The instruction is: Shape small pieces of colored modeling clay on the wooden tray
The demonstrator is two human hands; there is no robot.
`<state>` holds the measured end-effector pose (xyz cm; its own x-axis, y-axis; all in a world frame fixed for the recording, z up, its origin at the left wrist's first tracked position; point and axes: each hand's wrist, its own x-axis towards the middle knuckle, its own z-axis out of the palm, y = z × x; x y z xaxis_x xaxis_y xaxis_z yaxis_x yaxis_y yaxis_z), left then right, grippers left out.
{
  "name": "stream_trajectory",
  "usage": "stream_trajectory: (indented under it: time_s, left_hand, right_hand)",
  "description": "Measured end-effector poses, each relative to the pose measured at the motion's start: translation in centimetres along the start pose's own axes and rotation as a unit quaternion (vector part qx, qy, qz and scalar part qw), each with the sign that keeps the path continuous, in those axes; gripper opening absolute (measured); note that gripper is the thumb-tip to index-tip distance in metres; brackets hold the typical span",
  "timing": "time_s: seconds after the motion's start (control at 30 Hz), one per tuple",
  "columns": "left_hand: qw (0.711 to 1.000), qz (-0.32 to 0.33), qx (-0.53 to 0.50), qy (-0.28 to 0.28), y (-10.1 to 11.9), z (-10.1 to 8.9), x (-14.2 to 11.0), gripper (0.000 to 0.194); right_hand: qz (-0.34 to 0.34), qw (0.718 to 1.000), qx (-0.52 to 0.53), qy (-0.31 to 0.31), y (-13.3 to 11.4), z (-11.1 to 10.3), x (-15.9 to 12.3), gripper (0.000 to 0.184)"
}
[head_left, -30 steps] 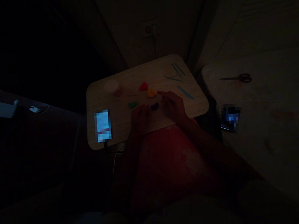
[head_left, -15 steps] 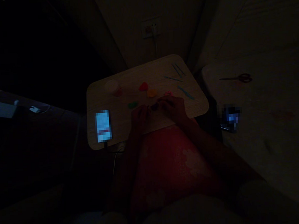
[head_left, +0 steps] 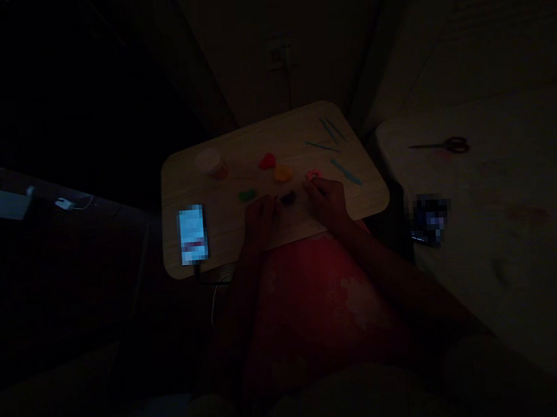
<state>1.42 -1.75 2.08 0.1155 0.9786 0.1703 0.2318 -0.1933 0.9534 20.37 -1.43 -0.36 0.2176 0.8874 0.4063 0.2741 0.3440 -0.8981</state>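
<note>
The scene is very dark. On a small wooden table (head_left: 211, 194) lie coloured lumps of clay: red (head_left: 267, 161), orange (head_left: 282, 172), green (head_left: 247, 196), pink (head_left: 313, 175) and a dark piece (head_left: 288, 198). My left hand (head_left: 260, 217) rests on the table with its fingertips at the dark piece. My right hand (head_left: 326, 200) lies just right of that piece, fingers curled, close below the pink lump. Whether either hand grips anything is lost in the dark.
A lit phone (head_left: 192, 234) lies on the table's left front corner, and a small tub (head_left: 212, 163) behind it. Several thin teal tools (head_left: 333, 143) lie at the back right. Scissors (head_left: 439, 145) and another lit device (head_left: 429, 219) rest on the surface to the right.
My right hand drew back from the orange lump towards me, uncovering the pink lump. My left hand has hardly moved.
</note>
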Motion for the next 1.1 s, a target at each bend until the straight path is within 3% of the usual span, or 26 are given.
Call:
stream_trajectory:
  time_s: [0.27, 0.57, 0.93, 1.1]
  left_hand:
    - [1.000, -0.009, -0.005, 0.004, -0.3, 0.0, 0.1, 0.054]
    - [1.000, -0.010, -0.002, 0.002, 0.0, 0.0, 0.1, 0.055]
    - [1.000, -0.014, -0.010, 0.006, 0.1, 0.2, 0.0, 0.055]
    - [1.000, -0.012, -0.012, 0.003, 0.2, 0.1, 0.0, 0.054]
  right_hand:
    - [-0.035, 0.999, -0.007, -0.013, -1.3, -0.4, 0.2, 0.028]
    - [0.005, 0.999, 0.030, -0.045, -0.8, -0.2, -0.3, 0.038]
    - [0.037, 0.997, 0.045, -0.045, -0.4, 0.3, -0.2, 0.017]
    - [0.034, 0.996, 0.057, -0.060, -0.6, 0.2, -0.2, 0.019]
